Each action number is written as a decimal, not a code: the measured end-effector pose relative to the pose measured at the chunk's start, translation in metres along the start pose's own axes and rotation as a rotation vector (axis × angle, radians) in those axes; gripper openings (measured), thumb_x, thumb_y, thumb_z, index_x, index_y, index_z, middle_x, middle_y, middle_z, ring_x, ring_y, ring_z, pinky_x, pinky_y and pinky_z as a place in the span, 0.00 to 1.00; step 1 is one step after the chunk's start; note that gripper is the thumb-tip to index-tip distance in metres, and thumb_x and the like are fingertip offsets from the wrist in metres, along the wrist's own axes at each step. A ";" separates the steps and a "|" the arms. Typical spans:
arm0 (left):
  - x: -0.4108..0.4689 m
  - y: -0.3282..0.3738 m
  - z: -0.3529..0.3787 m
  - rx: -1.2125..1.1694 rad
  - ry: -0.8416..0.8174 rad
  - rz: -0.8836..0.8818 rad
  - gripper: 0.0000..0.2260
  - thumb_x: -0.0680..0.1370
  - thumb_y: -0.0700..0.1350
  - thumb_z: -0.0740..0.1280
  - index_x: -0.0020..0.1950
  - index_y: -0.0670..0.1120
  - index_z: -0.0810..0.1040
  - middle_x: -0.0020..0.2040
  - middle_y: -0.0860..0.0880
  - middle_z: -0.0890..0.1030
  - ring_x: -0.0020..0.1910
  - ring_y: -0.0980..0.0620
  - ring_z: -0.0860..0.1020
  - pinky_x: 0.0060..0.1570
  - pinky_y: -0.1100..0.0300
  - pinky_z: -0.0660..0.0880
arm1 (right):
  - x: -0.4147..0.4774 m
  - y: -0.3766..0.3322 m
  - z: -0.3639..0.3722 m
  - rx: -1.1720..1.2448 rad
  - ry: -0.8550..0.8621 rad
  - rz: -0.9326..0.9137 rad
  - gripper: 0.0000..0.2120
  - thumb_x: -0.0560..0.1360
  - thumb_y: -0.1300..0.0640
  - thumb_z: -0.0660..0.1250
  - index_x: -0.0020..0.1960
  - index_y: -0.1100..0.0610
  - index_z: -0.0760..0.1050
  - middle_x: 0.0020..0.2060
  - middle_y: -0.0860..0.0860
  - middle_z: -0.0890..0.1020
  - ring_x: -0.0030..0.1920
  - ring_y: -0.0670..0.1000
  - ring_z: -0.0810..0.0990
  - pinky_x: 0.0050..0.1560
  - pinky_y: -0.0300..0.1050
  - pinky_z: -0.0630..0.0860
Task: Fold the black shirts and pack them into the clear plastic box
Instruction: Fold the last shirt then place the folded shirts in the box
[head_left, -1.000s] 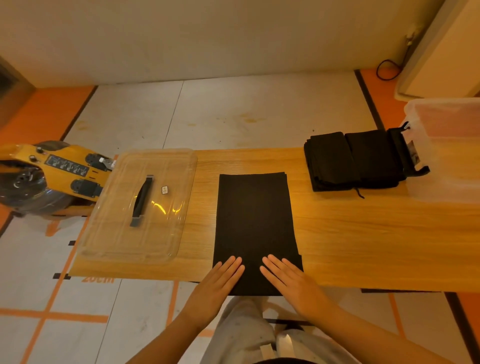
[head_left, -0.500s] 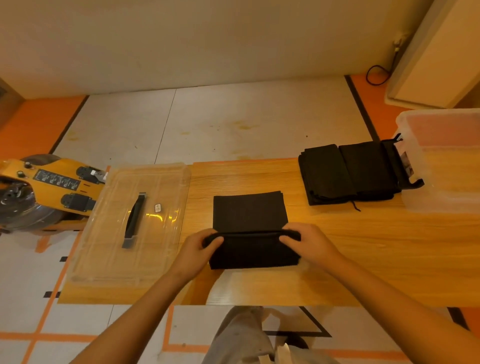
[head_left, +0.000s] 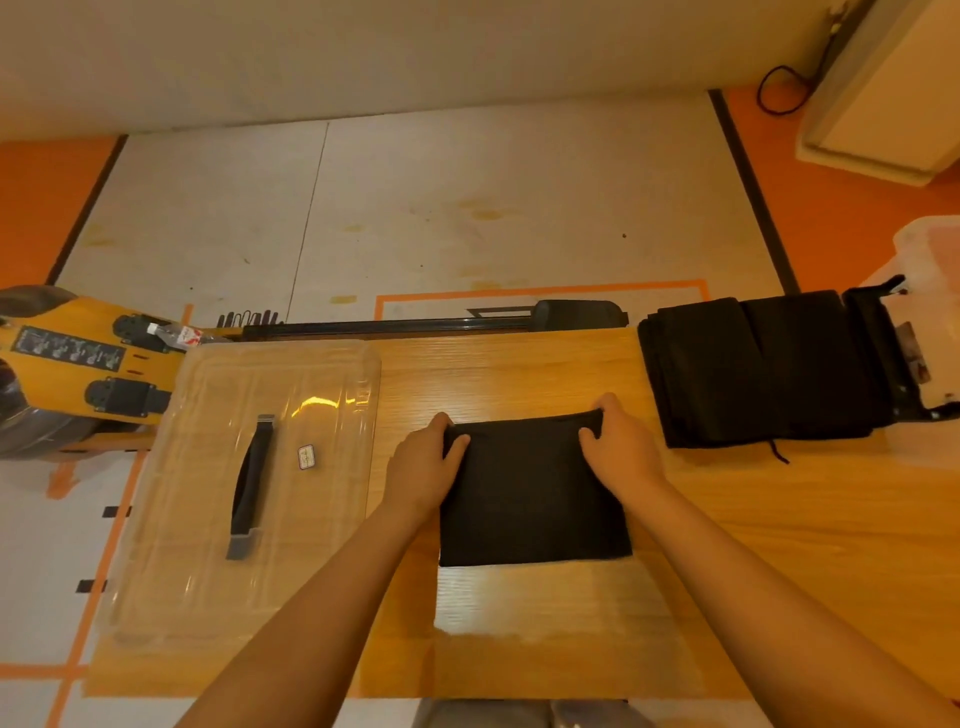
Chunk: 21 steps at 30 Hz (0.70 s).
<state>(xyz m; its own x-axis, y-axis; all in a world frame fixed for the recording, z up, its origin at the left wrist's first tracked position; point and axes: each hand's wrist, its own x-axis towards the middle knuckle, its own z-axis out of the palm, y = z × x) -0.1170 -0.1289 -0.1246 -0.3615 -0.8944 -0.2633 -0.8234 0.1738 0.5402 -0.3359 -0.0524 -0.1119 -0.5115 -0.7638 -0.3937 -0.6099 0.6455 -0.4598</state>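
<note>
- One folded black fabric shirt (head_left: 530, 499) lies mid-table on the wooden table (head_left: 779, 545).
- Left hand (head_left: 423, 467) and right hand (head_left: 621, 449) pinch its far corners.
- One black stack (head_left: 758, 369) touches the one clear plastic box (head_left: 930, 270).
- One clear lid (head_left: 249, 483) lies left.

Folded shirt (head_left: 535, 499): plain black, no print or pattern.
Shirt stack (head_left: 758, 371): the same solid black, with a thin black cord hanging off its near edge.
Counter (head_left: 779, 545): warm honey-yellow wood with fine straight grain lines.
Lid (head_left: 208, 519): clear, colourless plastic with a yellow light glint; black handle with grey ends; small white label.
Plastic box (head_left: 930, 249): clear, with a milky white and faint pink cast.
Machine (head_left: 67, 358): yellow-orange body, black knobs, a dark panel with pale markings.
Floor (head_left: 415, 208): off-white panels with yellowish stains, bright orange borders and tape lines, black edge strips.
Cable (head_left: 779, 91): black.
</note>
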 end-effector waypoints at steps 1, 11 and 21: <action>0.000 -0.001 -0.001 0.047 0.005 -0.003 0.09 0.81 0.52 0.62 0.54 0.47 0.72 0.41 0.50 0.79 0.41 0.50 0.79 0.38 0.54 0.77 | -0.002 -0.002 0.000 -0.017 0.031 0.011 0.15 0.79 0.55 0.63 0.64 0.55 0.66 0.45 0.52 0.78 0.44 0.51 0.79 0.43 0.48 0.79; -0.037 0.012 0.044 0.299 0.107 0.366 0.24 0.82 0.50 0.52 0.78 0.45 0.58 0.78 0.47 0.58 0.77 0.50 0.56 0.76 0.53 0.50 | -0.041 -0.005 0.063 -0.453 0.109 -0.576 0.26 0.79 0.47 0.50 0.75 0.55 0.60 0.74 0.53 0.65 0.76 0.52 0.56 0.73 0.53 0.53; -0.058 0.015 0.039 0.261 0.150 0.216 0.28 0.81 0.50 0.48 0.80 0.45 0.45 0.80 0.49 0.44 0.79 0.52 0.43 0.76 0.53 0.40 | -0.049 0.014 0.055 -0.450 0.250 -0.394 0.28 0.80 0.46 0.45 0.76 0.57 0.55 0.76 0.54 0.59 0.77 0.55 0.53 0.74 0.55 0.49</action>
<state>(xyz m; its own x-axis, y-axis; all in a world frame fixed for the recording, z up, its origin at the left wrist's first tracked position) -0.1258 -0.0584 -0.1323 -0.4870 -0.8727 -0.0349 -0.8259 0.4471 0.3435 -0.2860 -0.0056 -0.1427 -0.2898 -0.9562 -0.0415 -0.9470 0.2927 -0.1321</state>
